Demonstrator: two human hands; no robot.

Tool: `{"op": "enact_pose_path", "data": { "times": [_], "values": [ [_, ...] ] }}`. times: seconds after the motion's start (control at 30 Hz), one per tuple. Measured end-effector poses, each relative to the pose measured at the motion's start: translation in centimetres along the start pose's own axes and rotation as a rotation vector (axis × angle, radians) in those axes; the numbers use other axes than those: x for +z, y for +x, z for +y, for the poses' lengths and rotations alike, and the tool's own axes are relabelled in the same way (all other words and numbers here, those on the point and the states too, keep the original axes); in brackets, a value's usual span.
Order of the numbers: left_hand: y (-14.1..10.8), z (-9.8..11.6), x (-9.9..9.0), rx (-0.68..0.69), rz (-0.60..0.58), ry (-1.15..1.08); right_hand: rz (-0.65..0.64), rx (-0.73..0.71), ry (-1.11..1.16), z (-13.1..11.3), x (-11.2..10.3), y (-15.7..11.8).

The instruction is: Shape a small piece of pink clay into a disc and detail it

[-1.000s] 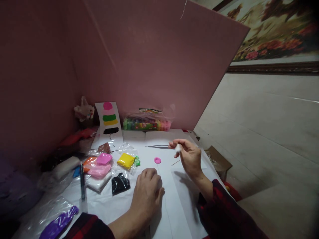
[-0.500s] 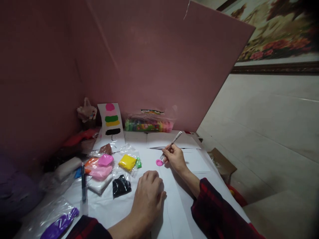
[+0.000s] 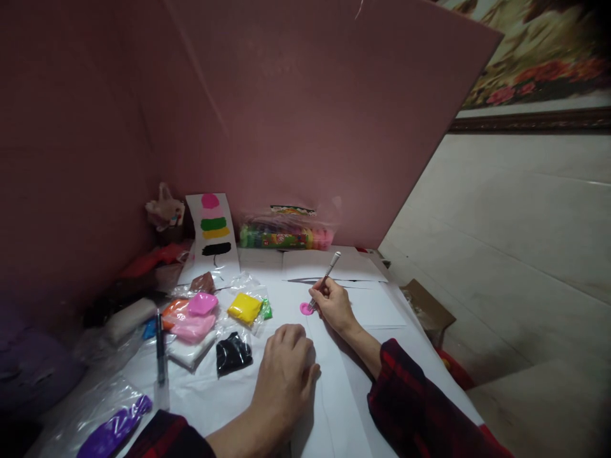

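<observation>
My right hand (image 3: 335,308) grips a small metal fork (image 3: 330,267) with a ridged handle, tilted with its handle up and to the right. The fork's tines meet a small flat pink clay disc (image 3: 306,308) lying on the white paper (image 3: 329,394). My left hand (image 3: 286,362) rests palm down on the paper, nearer to me, its fingers slightly bent and the thumb apart. Nothing shows in it, though its underside is hidden. Left of that hand lies a bag of black clay (image 3: 233,353), with a bag of yellow clay (image 3: 244,308) behind it.
Farther left are bags of pink clay (image 3: 195,327), white clay (image 3: 191,351) and purple clay (image 3: 114,427), plus a dark pen (image 3: 160,346). A sheet with coloured paint patches (image 3: 216,235) leans at the back beside a wrapped pack of colours (image 3: 286,238). A cardboard box (image 3: 428,312) stands beyond the right edge.
The fork has become more upright, its handle shifting left and its tines moving onto the pink disc. My left hand stays in place on the paper. The view has shifted slightly.
</observation>
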State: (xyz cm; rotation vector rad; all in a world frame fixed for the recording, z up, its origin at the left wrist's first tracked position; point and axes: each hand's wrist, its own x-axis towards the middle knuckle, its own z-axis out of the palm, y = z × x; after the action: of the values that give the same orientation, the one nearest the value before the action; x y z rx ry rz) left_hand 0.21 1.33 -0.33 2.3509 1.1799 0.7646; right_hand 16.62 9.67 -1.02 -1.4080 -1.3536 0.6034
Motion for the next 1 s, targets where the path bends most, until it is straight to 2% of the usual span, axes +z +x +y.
{"op": "enact_pose_path", "data": {
  "times": [0.3,0.67,0.8,1.0],
  "values": [
    [0.1,0.0,0.0,0.002,-0.002,-0.013,-0.094,0.003,-0.138,0.8,-0.5,1.5],
    [0.0,0.0,0.0,-0.004,-0.004,0.002,-0.396,0.055,-0.238,3.1,0.2,4.1],
    [0.0,0.0,0.0,-0.006,-0.006,0.002,-0.398,0.055,-0.249,3.1,0.0,4.3],
    [0.1,0.0,-0.1,-0.015,-0.022,0.004,-0.319,0.048,-0.234,2.9,0.1,4.2]
  ]
}}
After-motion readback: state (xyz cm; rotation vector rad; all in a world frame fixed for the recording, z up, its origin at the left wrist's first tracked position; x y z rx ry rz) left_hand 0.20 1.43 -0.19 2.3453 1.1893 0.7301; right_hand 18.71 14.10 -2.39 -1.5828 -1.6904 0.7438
